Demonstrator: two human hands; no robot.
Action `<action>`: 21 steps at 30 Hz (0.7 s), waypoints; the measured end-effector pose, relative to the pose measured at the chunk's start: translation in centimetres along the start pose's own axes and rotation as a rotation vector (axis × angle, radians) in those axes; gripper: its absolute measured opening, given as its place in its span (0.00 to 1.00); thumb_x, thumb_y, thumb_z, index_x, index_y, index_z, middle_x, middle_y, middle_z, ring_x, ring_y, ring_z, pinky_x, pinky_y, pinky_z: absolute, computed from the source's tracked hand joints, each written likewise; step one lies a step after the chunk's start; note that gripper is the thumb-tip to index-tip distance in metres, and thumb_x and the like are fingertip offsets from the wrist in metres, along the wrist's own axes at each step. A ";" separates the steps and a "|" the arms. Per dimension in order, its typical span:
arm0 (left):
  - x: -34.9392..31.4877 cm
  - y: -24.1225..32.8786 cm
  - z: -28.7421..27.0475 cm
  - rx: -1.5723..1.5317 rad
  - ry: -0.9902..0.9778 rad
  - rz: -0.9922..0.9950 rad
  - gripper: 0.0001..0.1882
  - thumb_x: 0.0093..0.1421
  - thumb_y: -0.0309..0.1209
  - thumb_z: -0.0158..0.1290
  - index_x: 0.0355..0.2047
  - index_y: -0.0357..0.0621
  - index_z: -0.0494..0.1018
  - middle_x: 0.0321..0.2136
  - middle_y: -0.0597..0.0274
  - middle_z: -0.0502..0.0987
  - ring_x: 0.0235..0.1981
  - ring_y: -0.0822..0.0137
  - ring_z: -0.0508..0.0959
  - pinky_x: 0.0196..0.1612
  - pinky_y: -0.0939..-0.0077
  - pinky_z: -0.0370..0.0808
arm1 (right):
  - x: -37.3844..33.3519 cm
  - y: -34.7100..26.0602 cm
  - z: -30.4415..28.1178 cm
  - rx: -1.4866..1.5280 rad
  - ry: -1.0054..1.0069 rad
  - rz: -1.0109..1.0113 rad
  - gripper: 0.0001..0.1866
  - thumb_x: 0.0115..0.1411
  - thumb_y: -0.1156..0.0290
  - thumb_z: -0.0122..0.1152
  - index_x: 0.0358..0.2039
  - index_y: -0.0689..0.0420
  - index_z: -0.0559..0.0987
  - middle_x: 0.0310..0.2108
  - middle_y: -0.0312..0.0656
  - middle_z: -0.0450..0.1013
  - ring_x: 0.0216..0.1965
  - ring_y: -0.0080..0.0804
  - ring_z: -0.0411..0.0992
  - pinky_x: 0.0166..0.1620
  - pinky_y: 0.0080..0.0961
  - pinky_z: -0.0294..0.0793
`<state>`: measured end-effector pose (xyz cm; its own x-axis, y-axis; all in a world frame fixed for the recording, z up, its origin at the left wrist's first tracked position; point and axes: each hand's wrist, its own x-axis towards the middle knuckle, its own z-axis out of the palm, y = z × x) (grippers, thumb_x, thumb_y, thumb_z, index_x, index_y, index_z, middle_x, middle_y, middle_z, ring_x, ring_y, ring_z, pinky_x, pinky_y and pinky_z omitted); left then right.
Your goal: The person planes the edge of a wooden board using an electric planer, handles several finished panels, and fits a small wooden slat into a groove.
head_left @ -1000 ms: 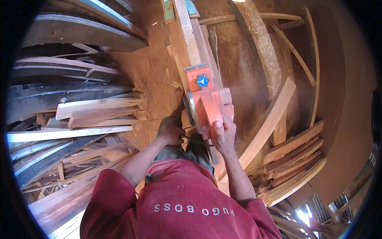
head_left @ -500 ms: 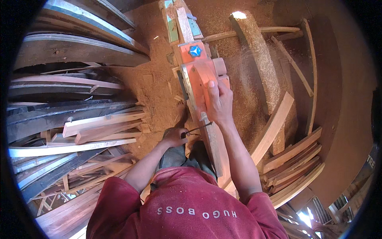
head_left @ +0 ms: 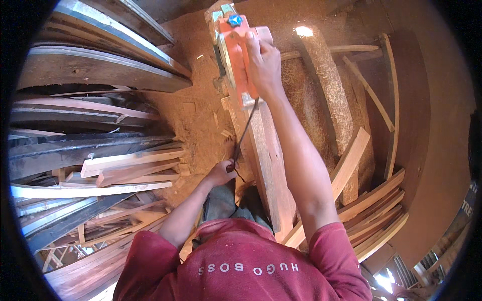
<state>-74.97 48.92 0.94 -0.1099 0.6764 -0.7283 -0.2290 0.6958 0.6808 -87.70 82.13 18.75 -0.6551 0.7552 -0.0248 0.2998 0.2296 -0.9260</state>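
Note:
An orange electric hand planer (head_left: pixel 240 62) with a blue front knob (head_left: pixel 235 20) rests on a long wooden piece (head_left: pixel 259 145), toward its far end. My right hand (head_left: pixel 266 65) is wrapped round the planer's rear handle, with that arm stretched out. From the planer's near end a dark power cord (head_left: pixel 246 128) runs back to my left hand (head_left: pixel 221 174). The left fingers are closed on this cord, to the left of the workpiece and near my knees. The planer hides the far part of the wood beneath it.
Stacked planks and beams (head_left: pixel 133 163) fill the left side. A shaving-covered timber (head_left: pixel 329 83), a slanted board (head_left: pixel 351 160) and a pile of curved pieces (head_left: pixel 376 210) lie to the right. Sawdust covers the floor (head_left: pixel 196 113). A bare foot shows beside the bench.
My right hand has pushed the planer away from me along the wood, baring more of its near surface. The cord is now stretched longer and steeper from my left hand, which stays about in place.

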 end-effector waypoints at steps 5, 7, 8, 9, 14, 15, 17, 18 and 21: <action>-0.9 4.9 0.0 -0.041 0.049 0.007 0.15 0.55 0.25 0.56 0.44 0.39 0.72 0.42 0.60 0.77 0.48 0.64 0.77 0.53 0.71 0.72 | 5.1 -0.6 1.4 0.047 -0.004 -0.043 0.30 0.63 0.44 0.48 0.38 0.63 0.80 0.22 0.56 0.76 0.26 0.44 0.76 0.32 0.40 0.71; -0.6 3.8 0.4 -0.159 0.080 0.025 0.16 0.54 0.24 0.56 0.44 0.39 0.72 0.43 0.60 0.77 0.48 0.65 0.76 0.53 0.71 0.72 | 6.0 -2.5 1.5 0.097 -0.058 -0.042 0.36 0.64 0.36 0.40 0.43 0.60 0.79 0.40 0.56 0.77 0.47 0.52 0.74 0.47 0.42 0.70; -0.4 3.2 0.7 -0.281 0.104 0.040 0.16 0.54 0.23 0.56 0.45 0.39 0.72 0.43 0.60 0.77 0.48 0.65 0.76 0.53 0.71 0.72 | 6.8 -2.5 1.7 0.094 -0.048 -0.041 0.36 0.64 0.36 0.40 0.43 0.60 0.79 0.40 0.56 0.77 0.47 0.52 0.74 0.47 0.42 0.70; -0.3 3.2 0.9 -0.277 0.096 0.039 0.16 0.54 0.23 0.56 0.45 0.39 0.72 0.43 0.60 0.77 0.48 0.65 0.76 0.53 0.71 0.72 | 7.7 -2.4 1.8 0.015 -0.031 -0.027 0.35 0.63 0.36 0.41 0.43 0.57 0.80 0.40 0.55 0.77 0.47 0.51 0.75 0.48 0.41 0.71; -1.1 -0.2 1.5 -0.213 0.198 0.105 0.16 0.53 0.23 0.57 0.43 0.41 0.72 0.45 0.60 0.76 0.46 0.67 0.75 0.52 0.71 0.72 | 5.1 -2.5 0.5 -0.090 -0.033 0.118 0.36 0.60 0.33 0.43 0.48 0.52 0.79 0.45 0.54 0.77 0.50 0.49 0.74 0.50 0.41 0.71; -1.3 -1.8 1.8 -0.214 0.207 0.105 0.16 0.53 0.23 0.57 0.43 0.41 0.72 0.45 0.60 0.76 0.46 0.67 0.75 0.52 0.71 0.72 | 3.7 -2.6 -0.2 -0.086 -0.039 0.114 0.36 0.60 0.33 0.43 0.48 0.52 0.79 0.45 0.54 0.77 0.50 0.49 0.74 0.50 0.41 0.71; -2.1 -4.5 2.8 -0.253 0.217 0.031 0.15 0.53 0.22 0.56 0.43 0.41 0.72 0.45 0.60 0.75 0.45 0.68 0.75 0.52 0.71 0.72 | 0.7 -2.2 -1.9 0.004 -0.192 -0.032 0.41 0.59 0.31 0.42 0.56 0.55 0.75 0.45 0.57 0.76 0.50 0.49 0.74 0.52 0.42 0.70; -2.7 -4.6 3.3 -0.246 0.206 0.039 0.15 0.53 0.22 0.56 0.43 0.41 0.72 0.45 0.60 0.75 0.45 0.68 0.75 0.52 0.71 0.72 | -0.3 -1.1 -2.1 -0.003 -0.178 -0.034 0.41 0.59 0.31 0.42 0.56 0.55 0.75 0.45 0.57 0.76 0.50 0.49 0.74 0.52 0.42 0.70; -5.1 -4.8 5.0 -0.035 0.200 0.109 0.15 0.53 0.23 0.56 0.43 0.41 0.72 0.43 0.62 0.75 0.44 0.70 0.75 0.50 0.71 0.73 | -4.3 1.6 -2.0 -0.004 0.110 -0.119 0.36 0.64 0.38 0.45 0.30 0.65 0.79 0.16 0.52 0.68 0.20 0.40 0.68 0.30 0.38 0.68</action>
<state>-68.43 43.32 1.81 -0.3244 0.6834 -0.6540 -0.2379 0.6102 0.7557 -83.04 80.45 18.15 -0.6065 0.7850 0.1262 0.2273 0.3233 -0.9186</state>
